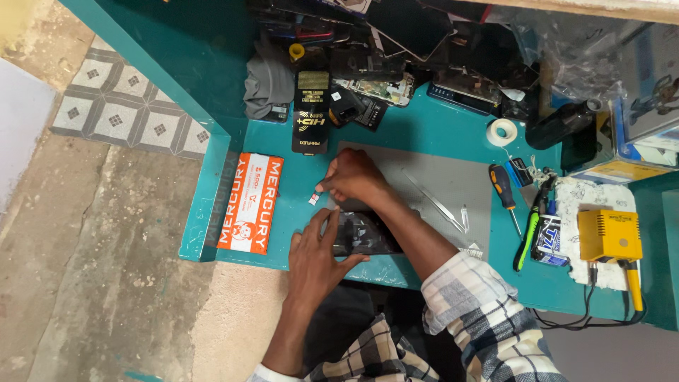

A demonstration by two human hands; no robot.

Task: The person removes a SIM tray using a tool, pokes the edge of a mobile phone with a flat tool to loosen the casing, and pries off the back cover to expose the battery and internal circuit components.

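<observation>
The left hand (316, 249) lies flat, fingers apart, on a slippery, breakable-looking dark phone (362, 233) (best held by edges), while the right hand (351, 175) pinches a tiny light chip (314, 199).

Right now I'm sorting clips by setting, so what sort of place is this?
Most likely a small phone or electronics repair bench. A bare circuit board and dark device screens lie at the back, a yellow soldering station and a screwdriver sit by the grey work mat.
</observation>
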